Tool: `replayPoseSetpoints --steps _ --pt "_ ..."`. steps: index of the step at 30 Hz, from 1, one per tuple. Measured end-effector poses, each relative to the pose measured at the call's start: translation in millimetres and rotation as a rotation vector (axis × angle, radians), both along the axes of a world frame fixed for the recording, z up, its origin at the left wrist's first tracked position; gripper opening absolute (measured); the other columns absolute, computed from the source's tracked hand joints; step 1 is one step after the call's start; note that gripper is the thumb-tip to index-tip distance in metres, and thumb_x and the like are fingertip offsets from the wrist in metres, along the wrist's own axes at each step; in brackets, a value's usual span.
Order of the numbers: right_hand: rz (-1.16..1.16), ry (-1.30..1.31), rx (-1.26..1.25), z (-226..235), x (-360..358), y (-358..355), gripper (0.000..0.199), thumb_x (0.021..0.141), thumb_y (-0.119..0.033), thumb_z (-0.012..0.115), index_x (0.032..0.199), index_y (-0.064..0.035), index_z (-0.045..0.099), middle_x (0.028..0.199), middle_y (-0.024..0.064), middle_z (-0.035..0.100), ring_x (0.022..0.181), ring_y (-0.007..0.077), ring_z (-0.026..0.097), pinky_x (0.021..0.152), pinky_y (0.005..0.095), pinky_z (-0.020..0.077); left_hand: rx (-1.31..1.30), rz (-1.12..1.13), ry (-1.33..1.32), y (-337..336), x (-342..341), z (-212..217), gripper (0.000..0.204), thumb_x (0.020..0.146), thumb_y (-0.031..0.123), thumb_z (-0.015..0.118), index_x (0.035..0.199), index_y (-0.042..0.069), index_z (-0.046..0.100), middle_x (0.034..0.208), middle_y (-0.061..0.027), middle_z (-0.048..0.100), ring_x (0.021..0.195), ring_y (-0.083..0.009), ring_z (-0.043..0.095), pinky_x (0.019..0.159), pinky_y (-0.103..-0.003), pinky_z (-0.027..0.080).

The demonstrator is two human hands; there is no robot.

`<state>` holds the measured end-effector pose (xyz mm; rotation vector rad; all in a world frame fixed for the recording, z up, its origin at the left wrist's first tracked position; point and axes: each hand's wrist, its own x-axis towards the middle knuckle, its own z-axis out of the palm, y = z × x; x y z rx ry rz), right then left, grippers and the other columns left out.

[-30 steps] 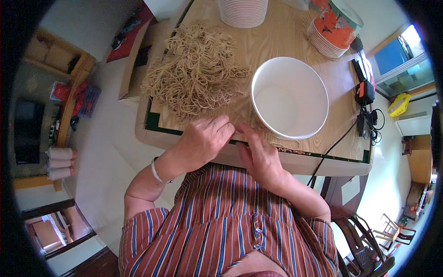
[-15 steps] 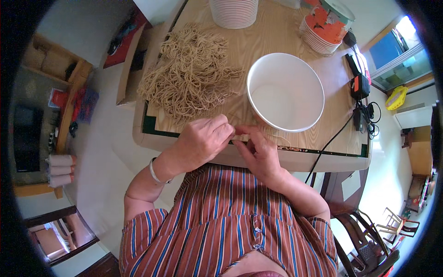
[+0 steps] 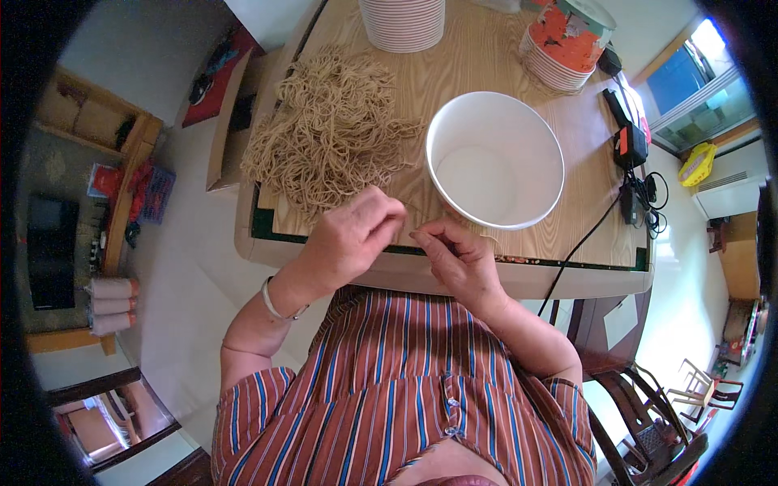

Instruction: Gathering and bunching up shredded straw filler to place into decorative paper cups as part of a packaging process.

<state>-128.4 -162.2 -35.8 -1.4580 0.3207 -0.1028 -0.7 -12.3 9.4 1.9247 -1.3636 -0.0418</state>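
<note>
Fingertips Nearly Meet Beside a Tangle of Tan Strands

Through the head camera, I see two bare hands above the near edge of a wood-grain counter, their fingertips near each other but apart. The left hand is slightly blurred, its fingers bent and its thumb drawn against the forefinger; the right hand has thumb and forefinger together at the tips. I cannot tell whether either pinch has a strand in it.

Taking the hands as the centre of my clock, a loose, tangled heap of thin tan strands spreads at 11 o'clock, its near side just beside the left hand. Between 1 and 2 o'clock, just beyond the right hand, a round, smooth white bucket stands with its wide mouth up.

Farther off at 12 o'clock I see a stack of white, round containers, and past the bucket a nested stack of orange-and-white tubs. A black box with an orange patch sits at 2 o'clock, with coiled black cables near 3.

A silver-coloured bangle circles the left wrist, and a brown, short-sleeved shirt striped in blue and white fills my view at 6 o'clock.
</note>
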Motion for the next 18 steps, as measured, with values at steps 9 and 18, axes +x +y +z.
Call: replayPoseSetpoints --steps 9,18 --pt "-0.035 -0.158 0.023 2.6 -1.8 0.9 0.009 0.096 -0.010 0.061 0.100 -0.0024 0.065 0.069 -0.0061 0.051 0.056 0.0004 0.043 0.046 0.0192 0.0336 0.144 0.007 0.472 3.6 1.8 -3.9 0.040 0.101 0.032 0.051 0.084 -0.002 0.062 0.067 -0.0125 0.058 0.062 -0.0233 0.062 0.058 -0.034 0.048" --pt "-0.076 -0.570 -0.739 -1.9 2.5 -3.9 0.022 0.080 0.007 0.067 0.101 0.0002 0.066 0.072 0.0099 0.058 0.059 0.0199 0.059 0.051 0.0314 0.0471 0.126 -0.031 0.963 4.1 -8.2 -18.8 0.051 0.103 0.041 0.045 0.084 -0.001 0.065 0.067 -0.0024 0.060 0.062 -0.0088 0.056 0.055 -0.024 0.048"
